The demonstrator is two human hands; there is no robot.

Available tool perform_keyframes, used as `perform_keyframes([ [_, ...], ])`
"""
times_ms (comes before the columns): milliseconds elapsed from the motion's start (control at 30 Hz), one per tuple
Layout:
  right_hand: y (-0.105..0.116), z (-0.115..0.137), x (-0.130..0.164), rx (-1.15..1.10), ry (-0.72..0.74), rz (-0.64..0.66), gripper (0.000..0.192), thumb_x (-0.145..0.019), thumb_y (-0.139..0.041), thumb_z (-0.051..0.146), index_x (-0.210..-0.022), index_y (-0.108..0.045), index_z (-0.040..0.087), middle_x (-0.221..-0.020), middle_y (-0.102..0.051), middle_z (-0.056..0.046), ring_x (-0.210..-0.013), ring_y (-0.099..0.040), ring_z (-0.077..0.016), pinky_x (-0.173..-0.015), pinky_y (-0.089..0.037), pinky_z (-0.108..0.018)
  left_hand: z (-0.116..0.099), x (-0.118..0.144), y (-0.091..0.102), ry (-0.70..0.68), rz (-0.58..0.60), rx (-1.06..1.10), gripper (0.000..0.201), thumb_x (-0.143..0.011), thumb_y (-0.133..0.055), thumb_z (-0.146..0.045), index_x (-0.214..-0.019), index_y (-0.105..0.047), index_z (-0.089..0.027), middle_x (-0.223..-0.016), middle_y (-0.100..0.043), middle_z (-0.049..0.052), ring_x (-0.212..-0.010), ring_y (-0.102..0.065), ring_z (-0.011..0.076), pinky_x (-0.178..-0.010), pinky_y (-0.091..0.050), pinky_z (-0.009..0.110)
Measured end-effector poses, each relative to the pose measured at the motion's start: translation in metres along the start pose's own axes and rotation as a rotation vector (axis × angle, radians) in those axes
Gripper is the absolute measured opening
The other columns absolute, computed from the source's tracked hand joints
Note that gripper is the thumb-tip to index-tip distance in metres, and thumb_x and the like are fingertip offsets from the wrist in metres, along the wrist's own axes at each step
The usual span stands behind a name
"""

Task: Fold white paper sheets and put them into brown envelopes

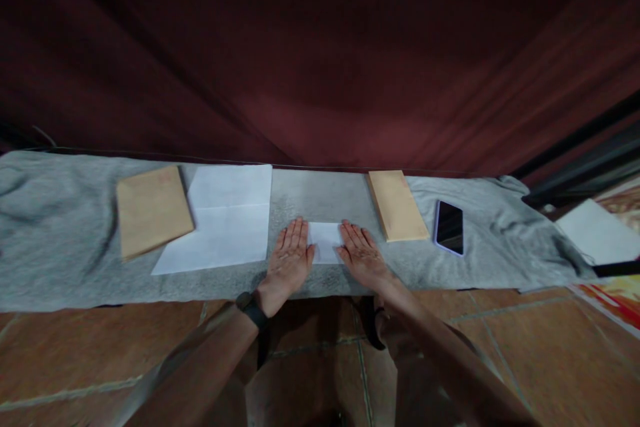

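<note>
A small white folded paper (325,243) lies in front of me on the grey cloth. My left hand (291,255) rests flat on its left end, fingers stretched out and pointing away from me. On its right end my right hand (364,252) lies flat in the same way, palm down. Between the two hands the middle of the paper shows; its ends are hidden under them. To the left is a larger white sheet (233,223) with a crease across it.
A brown envelope stack (154,210) overlaps the large sheet's left side. Right of my hands lie another brown envelope stack (400,207) and a phone (449,227). Grey cloth (45,233) covers the narrow surface. Behind it hangs a dark red curtain (320,67); below is a tiled floor (165,327).
</note>
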State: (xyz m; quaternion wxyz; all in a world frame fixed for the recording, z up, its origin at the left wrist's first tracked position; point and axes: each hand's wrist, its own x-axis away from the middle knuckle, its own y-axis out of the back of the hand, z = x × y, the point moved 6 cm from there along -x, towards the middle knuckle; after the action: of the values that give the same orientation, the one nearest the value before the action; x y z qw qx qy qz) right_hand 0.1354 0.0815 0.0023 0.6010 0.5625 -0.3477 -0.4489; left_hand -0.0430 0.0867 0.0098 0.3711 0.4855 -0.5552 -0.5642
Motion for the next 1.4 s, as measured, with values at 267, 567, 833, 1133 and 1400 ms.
perform_keyframes([
  [267, 0.001, -0.018, 0.002, -0.002, -0.040, 0.077, 0.058, -0.107, -0.029, 0.041, -0.159, -0.028, 0.015, -0.166, -0.022, -0.007, -0.153, -0.023, -0.0245, -0.126, -0.018, -0.045, 0.012, -0.004, 0.014, 0.090, -0.110, -0.020, 0.060, -0.099, -0.031, -0.027, -0.148, -0.039, 0.007, -0.159, -0.034, 0.026, -0.151, -0.028, 0.0336, -0.125, -0.021, 0.052],
  [567, 0.006, -0.023, 0.002, -0.005, -0.018, 0.082, 0.057, -0.107, -0.031, 0.041, -0.159, -0.030, 0.019, -0.166, -0.024, -0.004, -0.153, -0.025, -0.0251, -0.124, -0.022, -0.046, -0.058, 0.002, 0.017, -0.314, -0.083, 0.110, 0.056, -0.100, -0.038, -0.026, -0.153, -0.036, -0.010, -0.163, -0.035, 0.012, -0.153, -0.024, 0.0242, -0.126, -0.025, 0.046],
  [833, 0.013, -0.028, 0.002, 0.019, -0.049, 0.099, 0.056, -0.106, -0.034, 0.042, -0.159, -0.031, 0.022, -0.166, -0.024, -0.002, -0.152, -0.026, -0.0271, -0.123, -0.024, -0.047, -0.054, 0.006, 0.008, -0.299, -0.055, 0.107, 0.053, -0.102, -0.039, -0.031, -0.153, -0.038, -0.017, -0.162, -0.037, 0.012, -0.151, -0.030, 0.0252, -0.124, -0.028, 0.050],
  [1133, 0.019, -0.037, -0.002, -0.059, -0.108, 0.029, 0.058, -0.105, -0.040, 0.040, -0.157, -0.034, 0.017, -0.165, -0.028, -0.008, -0.151, -0.028, -0.0267, -0.123, -0.027, -0.046, -0.039, 0.011, 0.007, -0.206, -0.068, 0.110, 0.055, -0.099, -0.039, -0.024, -0.154, -0.036, -0.023, -0.162, -0.035, 0.011, -0.151, -0.031, 0.0254, -0.123, -0.024, 0.057],
  [1400, 0.017, 0.006, 0.001, -0.214, 0.230, 0.059, 0.054, -0.107, -0.030, 0.038, -0.158, -0.031, 0.020, -0.162, -0.034, -0.006, -0.151, -0.031, -0.0191, -0.125, -0.027, -0.044, -0.039, 0.017, 0.015, -0.305, -0.019, 0.132, 0.050, -0.102, -0.036, -0.031, -0.152, -0.042, -0.026, -0.161, -0.039, 0.005, -0.152, -0.030, 0.0248, -0.125, -0.018, 0.056],
])
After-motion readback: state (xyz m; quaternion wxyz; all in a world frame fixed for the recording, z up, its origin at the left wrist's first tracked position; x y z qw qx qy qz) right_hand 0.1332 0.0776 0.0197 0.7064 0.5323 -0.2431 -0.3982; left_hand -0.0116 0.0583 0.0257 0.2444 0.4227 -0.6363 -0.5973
